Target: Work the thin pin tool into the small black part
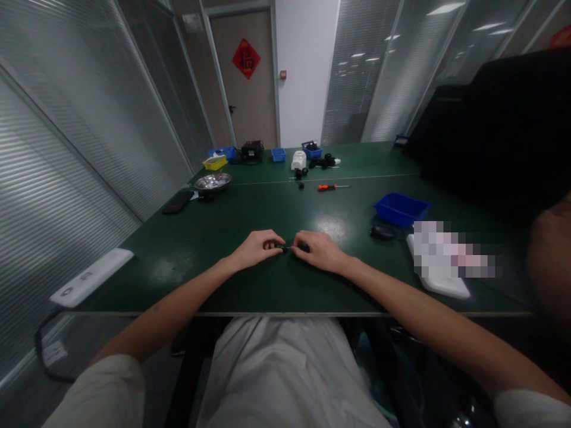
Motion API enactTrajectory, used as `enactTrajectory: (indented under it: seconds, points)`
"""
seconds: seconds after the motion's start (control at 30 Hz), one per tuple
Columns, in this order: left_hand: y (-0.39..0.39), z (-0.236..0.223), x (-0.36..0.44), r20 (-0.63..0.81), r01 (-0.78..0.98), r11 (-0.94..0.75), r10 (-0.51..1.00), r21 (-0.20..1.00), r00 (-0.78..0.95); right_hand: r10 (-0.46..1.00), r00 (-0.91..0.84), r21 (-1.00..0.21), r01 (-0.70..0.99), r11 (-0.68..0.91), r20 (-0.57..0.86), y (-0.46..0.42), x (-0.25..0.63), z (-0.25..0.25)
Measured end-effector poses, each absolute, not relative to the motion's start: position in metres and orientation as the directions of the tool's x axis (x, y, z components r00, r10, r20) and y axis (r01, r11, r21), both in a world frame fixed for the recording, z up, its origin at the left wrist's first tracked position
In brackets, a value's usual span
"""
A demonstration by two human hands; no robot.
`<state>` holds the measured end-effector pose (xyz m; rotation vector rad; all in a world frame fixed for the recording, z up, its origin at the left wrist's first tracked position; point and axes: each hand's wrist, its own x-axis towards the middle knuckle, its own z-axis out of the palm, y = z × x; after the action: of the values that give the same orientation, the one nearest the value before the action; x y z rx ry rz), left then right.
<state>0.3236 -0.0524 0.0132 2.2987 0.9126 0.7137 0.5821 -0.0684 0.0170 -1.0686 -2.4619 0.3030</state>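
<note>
Close to the table's front, my left hand [257, 249] pinches a small dark part [281, 246] between thumb and fingers. My right hand [320, 251] is closed just to the right, its fingertips on a thin piece [289, 247] that meets the dark part. Dark material also shows under the right fingers, too small to name. Both forearms rest over the green table [223, 226]. Beyond the hands lies a screwdriver [328, 187] with an orange handle, and left of it a small black piece [301, 186].
To the right are a blue tray [401, 209], a black computer mouse [382, 232] and a white board [446, 286]. A metal bowl [213, 182] and a phone [177, 202] lie left. A white power strip [93, 276] sits at the left edge. Another person's arm [551, 261] shows far right.
</note>
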Motion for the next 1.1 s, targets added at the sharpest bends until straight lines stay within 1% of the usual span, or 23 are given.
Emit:
enactTrajectory:
  seconds: [0.13, 0.3, 0.63, 0.83, 0.9, 1.0, 1.1]
  points:
    - [-0.0555, 0.0193, 0.3236, 0.292, 0.43, -0.646, 0.711, 0.631, 0.639, 0.736, -0.606, -0.355, 0.645, 0.677, 0.302, -0.0691, 0.5816, 0.0181]
    - [-0.0563, 0.0199, 0.3228, 0.302, 0.433, -0.636, 0.725, 0.638, 0.619, 0.737, -0.604, -0.365, 0.641, 0.676, 0.303, -0.0698, 0.5818, 0.0181]
    - [-0.0558, 0.0158, 0.3246, 0.288, 0.384, -0.529, 0.797, 0.757, 0.532, 0.712, -0.579, -0.412, 0.58, 0.702, 0.397, -0.0672, 0.5825, 0.0136]
    - [-0.0591, 0.019, 0.326, 0.3, 0.434, -0.59, 0.765, 0.681, 0.569, 0.705, -0.616, -0.361, 0.605, 0.709, 0.352, -0.0681, 0.5821, 0.0137]
    - [-0.0601, 0.0193, 0.3273, 0.288, 0.428, -0.595, 0.754, 0.68, 0.591, 0.698, -0.63, -0.349, 0.605, 0.716, 0.34, -0.0692, 0.5815, 0.0144]
    - [-0.0599, 0.0167, 0.3297, 0.278, 0.405, -0.574, 0.76, 0.711, 0.588, 0.694, -0.633, -0.354, 0.597, 0.72, 0.344, -0.0699, 0.5811, 0.0148]
    - [-0.0582, 0.0114, 0.3314, 0.259, 0.38, -0.501, 0.806, 0.778, 0.533, 0.697, -0.615, -0.384, 0.583, 0.716, 0.368, -0.0687, 0.5816, 0.0141]
